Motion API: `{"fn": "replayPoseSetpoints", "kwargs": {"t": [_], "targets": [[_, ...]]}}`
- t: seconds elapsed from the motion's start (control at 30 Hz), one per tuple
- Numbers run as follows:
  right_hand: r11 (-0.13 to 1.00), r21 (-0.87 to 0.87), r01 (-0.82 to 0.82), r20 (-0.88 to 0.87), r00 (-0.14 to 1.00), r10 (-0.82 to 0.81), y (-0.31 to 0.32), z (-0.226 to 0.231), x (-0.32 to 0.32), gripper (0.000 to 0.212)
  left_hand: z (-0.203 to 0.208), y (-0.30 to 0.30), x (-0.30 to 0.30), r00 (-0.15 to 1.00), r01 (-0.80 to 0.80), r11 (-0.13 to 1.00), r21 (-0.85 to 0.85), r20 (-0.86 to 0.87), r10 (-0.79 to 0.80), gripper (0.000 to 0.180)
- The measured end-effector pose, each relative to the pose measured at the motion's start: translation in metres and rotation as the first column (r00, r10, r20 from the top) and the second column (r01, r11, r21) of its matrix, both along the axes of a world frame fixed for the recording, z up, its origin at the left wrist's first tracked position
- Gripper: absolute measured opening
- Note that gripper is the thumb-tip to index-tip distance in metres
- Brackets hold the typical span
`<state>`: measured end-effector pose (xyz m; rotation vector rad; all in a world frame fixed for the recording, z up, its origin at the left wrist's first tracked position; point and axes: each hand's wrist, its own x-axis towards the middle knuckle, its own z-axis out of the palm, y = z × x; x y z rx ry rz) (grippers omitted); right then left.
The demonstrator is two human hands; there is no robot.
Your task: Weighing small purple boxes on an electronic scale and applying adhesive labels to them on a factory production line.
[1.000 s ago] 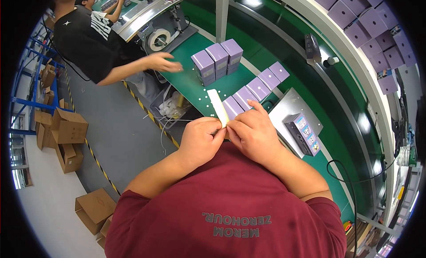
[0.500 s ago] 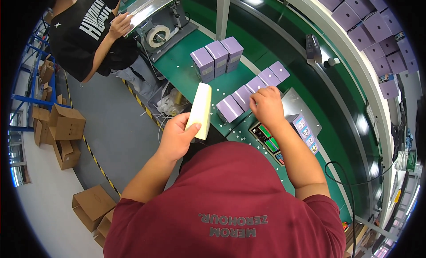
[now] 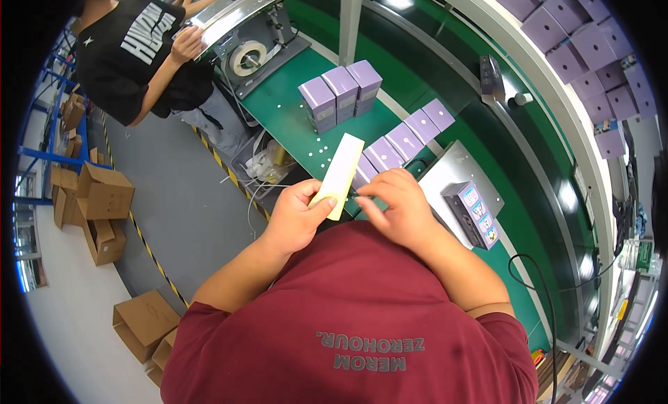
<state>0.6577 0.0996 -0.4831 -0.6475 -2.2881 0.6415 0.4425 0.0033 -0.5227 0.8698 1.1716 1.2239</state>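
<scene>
1. The pale yellow-and-white strip (image 3: pixel 341 173) is long, narrow and blank-looking; its lower end is pinched in the left hand (image 3: pixel 296 215), its far end slanting up and rightward.
2. The purple boxes (image 3: pixel 403 140) stand in a slanting row just beyond it, the nearest partly hidden.

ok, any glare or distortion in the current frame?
Head view: strong fisheye bend, the straight white frame arching at right, corners black; head view: white glare spots on the dark green surface; head view: pale strip in the left hand looks bright, almost washed out.
</scene>
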Motion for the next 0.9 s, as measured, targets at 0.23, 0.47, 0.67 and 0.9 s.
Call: {"fn": "replayPoseSetpoints", "kwargs": {"t": [0.23, 0.47, 0.67, 0.9], "targets": [[0.988, 0.145, 0.048, -0.04, 0.998, -0.043, -0.003, 0.003, -0.004, 0.022, 0.037, 0.01, 0.013, 0.866, 0.14, 0.965, 0.222, -0.5, -0.01, 0.013], [0.964, 0.262, 0.036, -0.047, 0.999, -0.025, -0.003, 0.01, 0.001, 0.023, 0.045, 0.01, 0.018, 0.807, 0.15, 0.96, 0.236, -0.59, 0.019, 0.013], [0.974, 0.223, -0.03, 0.027, 0.999, 0.025, -0.002, 0.013, -0.003, 0.021, 0.042, 0.01, 0.016, 0.754, 0.178, 0.93, 0.321, -0.652, 0.081, 0.013], [0.985, 0.159, -0.073, 0.073, 0.995, 0.062, -0.002, 0.01, -0.004, 0.019, 0.04, 0.007, 0.013, 0.737, 0.185, 0.925, 0.331, -0.669, 0.092, 0.008]]}}
